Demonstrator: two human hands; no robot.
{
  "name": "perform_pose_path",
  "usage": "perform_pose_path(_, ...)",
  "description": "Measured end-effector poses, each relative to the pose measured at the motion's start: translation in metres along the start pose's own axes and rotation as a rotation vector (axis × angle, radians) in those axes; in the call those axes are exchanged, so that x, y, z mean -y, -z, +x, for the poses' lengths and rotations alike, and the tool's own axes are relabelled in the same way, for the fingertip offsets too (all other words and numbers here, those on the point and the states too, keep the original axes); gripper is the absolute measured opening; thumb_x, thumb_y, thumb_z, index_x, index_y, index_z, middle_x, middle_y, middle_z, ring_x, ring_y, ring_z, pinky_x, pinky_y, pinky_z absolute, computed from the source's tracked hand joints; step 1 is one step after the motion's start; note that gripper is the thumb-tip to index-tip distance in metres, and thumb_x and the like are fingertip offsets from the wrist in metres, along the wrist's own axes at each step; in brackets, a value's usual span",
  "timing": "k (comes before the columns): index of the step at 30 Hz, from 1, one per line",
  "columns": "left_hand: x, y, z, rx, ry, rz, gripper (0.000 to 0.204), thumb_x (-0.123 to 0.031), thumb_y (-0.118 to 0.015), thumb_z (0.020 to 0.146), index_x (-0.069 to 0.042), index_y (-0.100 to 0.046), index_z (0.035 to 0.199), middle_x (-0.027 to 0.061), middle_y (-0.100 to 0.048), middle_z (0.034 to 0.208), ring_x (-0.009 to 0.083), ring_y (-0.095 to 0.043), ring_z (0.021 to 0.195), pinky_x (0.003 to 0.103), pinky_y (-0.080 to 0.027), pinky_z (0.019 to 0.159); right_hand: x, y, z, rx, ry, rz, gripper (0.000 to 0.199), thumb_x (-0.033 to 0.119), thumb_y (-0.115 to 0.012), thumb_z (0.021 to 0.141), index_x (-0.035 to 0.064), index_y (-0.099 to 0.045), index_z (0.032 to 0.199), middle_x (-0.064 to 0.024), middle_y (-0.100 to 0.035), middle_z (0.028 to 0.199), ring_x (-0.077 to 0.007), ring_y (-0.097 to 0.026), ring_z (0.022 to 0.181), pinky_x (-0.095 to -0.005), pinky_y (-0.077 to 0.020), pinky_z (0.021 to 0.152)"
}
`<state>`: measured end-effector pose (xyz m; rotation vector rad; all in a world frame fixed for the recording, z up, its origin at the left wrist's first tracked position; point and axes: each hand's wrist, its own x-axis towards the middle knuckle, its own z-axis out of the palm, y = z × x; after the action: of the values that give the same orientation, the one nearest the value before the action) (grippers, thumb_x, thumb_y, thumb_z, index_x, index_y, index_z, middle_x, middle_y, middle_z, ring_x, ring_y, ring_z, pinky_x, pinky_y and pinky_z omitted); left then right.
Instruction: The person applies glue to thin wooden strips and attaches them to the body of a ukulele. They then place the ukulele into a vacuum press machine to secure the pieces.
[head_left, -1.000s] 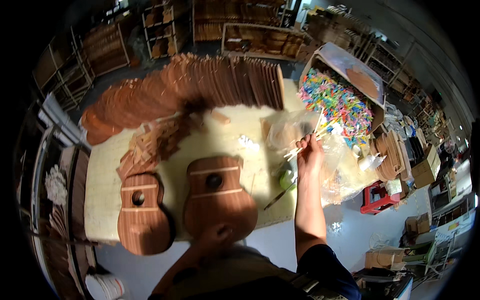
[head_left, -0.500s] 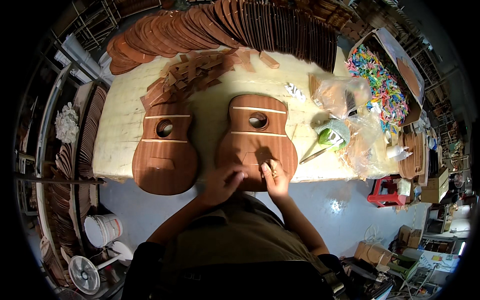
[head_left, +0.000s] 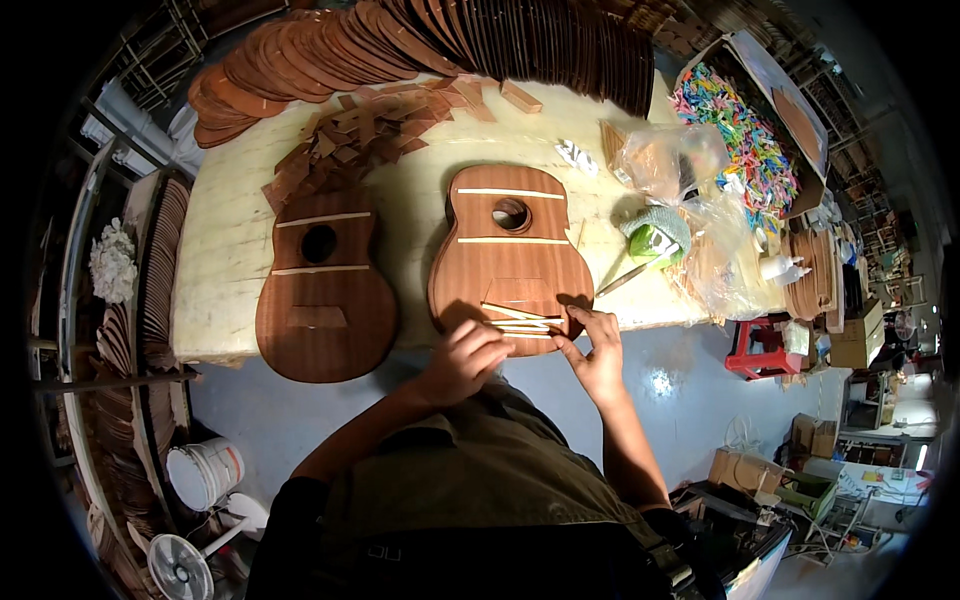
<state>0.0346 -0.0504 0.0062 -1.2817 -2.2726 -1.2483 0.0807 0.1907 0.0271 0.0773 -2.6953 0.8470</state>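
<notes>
Several thin pale wooden strips (head_left: 522, 326) lie loosely crossed over the lower end of a brown wooden guitar top (head_left: 508, 265) with a round sound hole. My left hand (head_left: 468, 362) is closed at their left ends, its fingers curled around part of a strip. Just off their right ends is my right hand (head_left: 597, 352), thumb and fingers apart, fingertips at the guitar top's edge. To the left lies a second similar guitar top (head_left: 325, 325). Both tops carry two pale crosswise strips and a small flat wooden patch. My left palm is hidden.
Small wood offcuts (head_left: 345, 135) are piled behind the tops on the pale worktable (head_left: 225, 270). A row of curved brown panels (head_left: 330, 55) lines the far edge. At right are a green container (head_left: 652, 240), a brush (head_left: 632, 278), plastic bags (head_left: 672, 160) and a box of coloured clips (head_left: 740, 130).
The strips bunched in my right hand are now spread over the guitar top's lower end. My right hand has opened and moved right; my left has closed at the strips. The view has shifted slightly.
</notes>
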Motion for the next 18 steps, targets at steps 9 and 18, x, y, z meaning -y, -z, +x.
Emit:
perform_pose_path(9,0.011,-0.014,0.012,-0.086,0.083,0.065,0.026,0.002,-0.064,0.068,-0.003,-0.068,0.093,0.0068,-0.06,0.089,0.0265,-0.055,0.081,0.036,-0.047,0.073,0.011,-0.012,0.005,-0.08,-0.038,-0.006,0.019,0.01,-0.072,0.077,0.0077,-0.07,0.095,-0.0088,-0.063,0.089,-0.0284,-0.054,0.088,-0.0372,-0.0471,0.077)
perform_pose_path(18,0.025,-0.008,0.012,-0.021,-0.083,-0.04,0.026,0.0,-0.064,0.064,-0.004,-0.07,0.089,0.0055,-0.057,0.083,0.0259,-0.054,0.079,0.036,-0.045,0.072,0.008,-0.011,0.011,-0.063,-0.09,0.064,0.016,0.008,-0.073,0.074,0.0083,-0.072,0.09,-0.0063,-0.064,0.084,-0.0276,-0.054,0.083,-0.0368,-0.0474,0.075)
